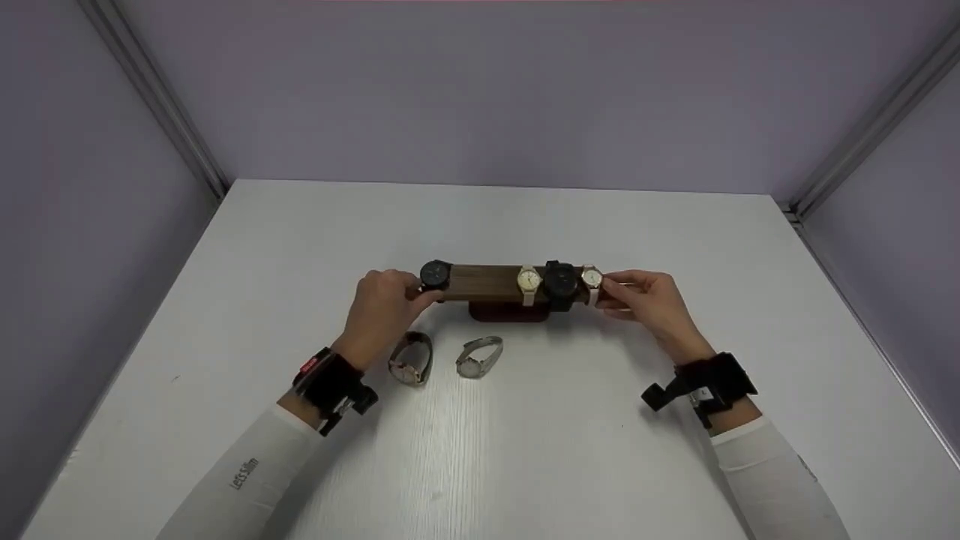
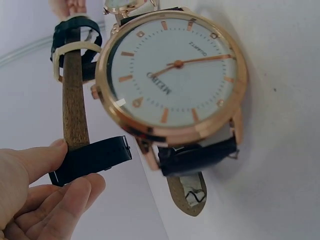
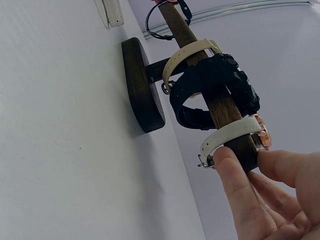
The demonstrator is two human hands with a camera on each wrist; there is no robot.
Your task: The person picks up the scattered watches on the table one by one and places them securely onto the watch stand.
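Here we see a wooden watch stand (image 1: 491,283) at the middle of the white table (image 1: 525,450), its bar carrying four watches. Our left hand (image 1: 382,307) pinches the black watch (image 1: 435,274) at the bar's left end, fingers curled on its strap, while our right hand (image 1: 649,300) pinches the small white-strapped watch (image 1: 592,279) at the right end. Two loose watches, a rose-gold one (image 1: 411,360) and a silver one (image 1: 477,357), lie just near of the stand.

Four watches sit along the stand's bar (image 1: 487,283), a hand at each end; two watches (image 1: 411,358) lie on the table (image 1: 570,450) before it.
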